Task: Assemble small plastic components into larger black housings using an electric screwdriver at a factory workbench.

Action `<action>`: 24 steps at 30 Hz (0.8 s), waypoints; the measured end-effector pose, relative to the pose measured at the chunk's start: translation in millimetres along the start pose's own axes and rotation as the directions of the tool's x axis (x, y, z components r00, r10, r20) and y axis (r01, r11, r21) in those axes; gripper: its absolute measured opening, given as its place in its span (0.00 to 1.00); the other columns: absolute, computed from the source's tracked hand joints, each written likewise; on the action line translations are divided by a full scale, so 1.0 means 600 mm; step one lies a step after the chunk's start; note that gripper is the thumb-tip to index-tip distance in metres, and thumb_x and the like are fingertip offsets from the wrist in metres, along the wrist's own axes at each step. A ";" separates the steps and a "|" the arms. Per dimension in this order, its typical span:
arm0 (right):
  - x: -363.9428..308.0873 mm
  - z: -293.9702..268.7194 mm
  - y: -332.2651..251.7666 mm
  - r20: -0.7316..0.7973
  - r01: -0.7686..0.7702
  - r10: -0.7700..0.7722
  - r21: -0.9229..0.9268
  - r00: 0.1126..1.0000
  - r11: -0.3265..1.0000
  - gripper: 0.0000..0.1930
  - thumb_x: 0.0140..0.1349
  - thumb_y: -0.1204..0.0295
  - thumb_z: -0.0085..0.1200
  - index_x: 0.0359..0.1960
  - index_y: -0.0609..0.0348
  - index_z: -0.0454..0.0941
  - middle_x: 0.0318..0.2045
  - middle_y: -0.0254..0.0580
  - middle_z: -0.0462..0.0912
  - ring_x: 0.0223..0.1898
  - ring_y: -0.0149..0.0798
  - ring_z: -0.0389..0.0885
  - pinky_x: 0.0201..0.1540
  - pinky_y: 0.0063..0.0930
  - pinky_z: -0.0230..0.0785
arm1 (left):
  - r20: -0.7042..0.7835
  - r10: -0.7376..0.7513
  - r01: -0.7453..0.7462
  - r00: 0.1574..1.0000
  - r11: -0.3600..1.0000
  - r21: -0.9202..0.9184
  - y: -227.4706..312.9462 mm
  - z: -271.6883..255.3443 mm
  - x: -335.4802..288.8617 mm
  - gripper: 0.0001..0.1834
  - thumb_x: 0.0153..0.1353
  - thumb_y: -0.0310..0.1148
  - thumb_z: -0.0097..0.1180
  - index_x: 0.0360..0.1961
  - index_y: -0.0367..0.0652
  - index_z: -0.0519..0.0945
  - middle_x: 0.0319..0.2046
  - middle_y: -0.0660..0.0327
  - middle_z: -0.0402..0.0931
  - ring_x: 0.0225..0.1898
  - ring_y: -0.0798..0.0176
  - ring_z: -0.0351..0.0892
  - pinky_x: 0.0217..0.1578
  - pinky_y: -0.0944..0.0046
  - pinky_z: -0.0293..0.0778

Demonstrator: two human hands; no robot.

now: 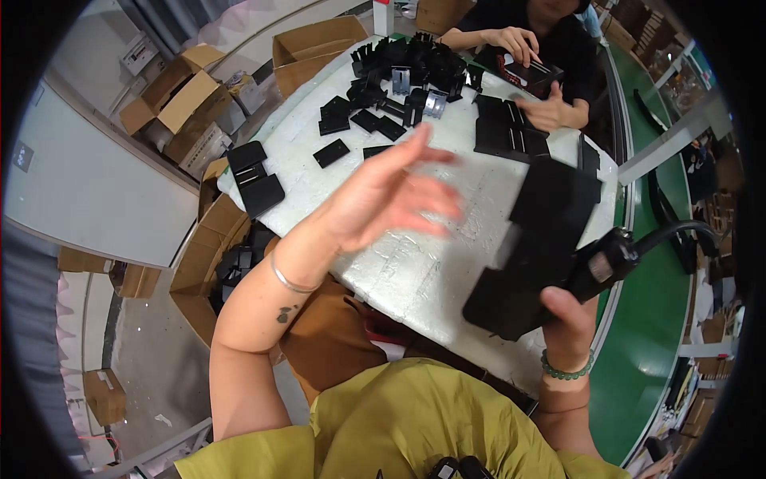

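Note:
My left hand (395, 199) is raised over the white-covered table, fingers spread and blurred by motion, with nothing in it. At the right, my right hand (570, 319) grips a black stepped panel (550, 207) that is tilted above the table, its thumb lying along the near edge. Right beside that hand is a black corded handle (604, 263) with a thick cable running off to the right; whether the same hand holds it too I cannot tell. The fingers behind the panel are hidden.
Piled black plastic parts (407, 60) cover the table's far end, with loose black plates (331, 153) nearer. A black panel (257, 177) lies at the left edge. Across the table a co-worker's hands (515, 44) handle a black part. Cardboard boxes (191, 263) stand left; a green surface (646, 343) runs right.

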State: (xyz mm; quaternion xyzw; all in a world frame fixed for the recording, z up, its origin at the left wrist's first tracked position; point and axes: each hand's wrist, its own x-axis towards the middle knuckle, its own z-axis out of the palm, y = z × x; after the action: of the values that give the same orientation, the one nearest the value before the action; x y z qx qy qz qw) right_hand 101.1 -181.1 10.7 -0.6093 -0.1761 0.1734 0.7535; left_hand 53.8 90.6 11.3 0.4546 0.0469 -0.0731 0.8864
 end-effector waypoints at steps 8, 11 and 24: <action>0.024 0.018 0.029 0.071 -0.118 0.123 -0.064 0.990 0.991 0.31 0.50 0.67 0.60 0.55 0.65 0.63 0.45 0.45 0.75 0.40 0.34 0.76 0.41 0.24 0.67 | -0.206 0.032 0.043 0.978 0.935 0.351 -0.047 0.023 -0.039 0.11 0.58 0.30 0.58 0.42 0.40 0.77 0.30 0.67 0.78 0.30 0.76 0.76 0.30 0.73 0.74; 0.028 -0.013 0.032 0.087 -0.192 0.191 0.001 0.978 0.981 0.28 0.52 0.68 0.56 0.54 0.66 0.64 0.40 0.53 0.79 0.29 0.33 0.79 0.31 0.22 0.67 | -0.483 0.496 -0.210 0.722 0.822 0.530 0.014 -0.126 -0.039 0.06 0.58 0.31 0.58 0.35 0.41 0.80 0.30 0.64 0.79 0.28 0.72 0.76 0.28 0.70 0.73; 0.031 -0.017 0.024 -0.012 -0.125 0.125 0.025 0.992 0.992 0.22 0.53 0.72 0.55 0.49 0.65 0.65 0.34 0.47 0.77 0.24 0.29 0.70 0.29 0.18 0.65 | -0.363 0.896 0.761 0.255 0.046 0.648 0.065 -0.296 -0.149 0.30 0.52 0.52 0.59 0.49 0.40 0.75 0.42 0.41 0.75 0.45 0.46 0.77 0.44 0.54 0.72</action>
State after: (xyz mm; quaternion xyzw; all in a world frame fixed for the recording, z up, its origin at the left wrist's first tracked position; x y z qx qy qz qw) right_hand 121.4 -178.1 -4.1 -0.6111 -0.1302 0.2181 0.7497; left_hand -30.4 265.1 -47.6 0.8363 0.4653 0.2893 0.0183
